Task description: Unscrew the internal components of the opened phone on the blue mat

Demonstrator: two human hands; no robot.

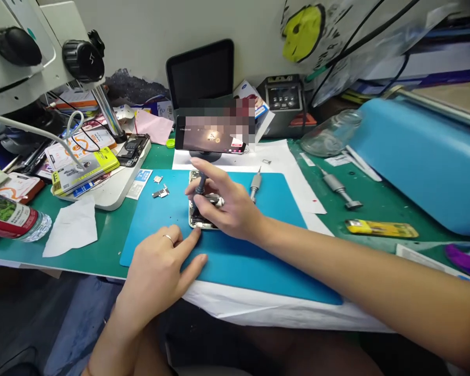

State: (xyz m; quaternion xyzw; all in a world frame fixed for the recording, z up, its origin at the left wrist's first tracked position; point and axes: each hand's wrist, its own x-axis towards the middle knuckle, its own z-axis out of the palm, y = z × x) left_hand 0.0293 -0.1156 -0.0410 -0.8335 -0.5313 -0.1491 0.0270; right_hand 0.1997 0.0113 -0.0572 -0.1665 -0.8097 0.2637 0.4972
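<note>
An opened phone (196, 223) with its inner parts bare lies on a blue mat (235, 266). My right hand (235, 209) grips a dark screwdriver (200, 184) upright over it, index finger raised above the top end. The hand covers much of the phone, and the driver's tip is hidden. My left hand (156, 266), wearing a ring, rests on the mat. Its index fingertip touches the phone's near edge, with the thumb held apart and the other fingers curled. Small metal parts (161, 192) lie left of the phone. A grey screwdriver (255, 185) lies to its right.
Behind the mat, a lit phone (209, 137) leans on a stand before a dark tablet (201, 73). A microscope (43, 52) occupies the left. Farther right are another screwdriver (339, 188), a yellow knife-like tool (379, 228) and a glass jar (331, 134). A bottle (13, 216) lies at left.
</note>
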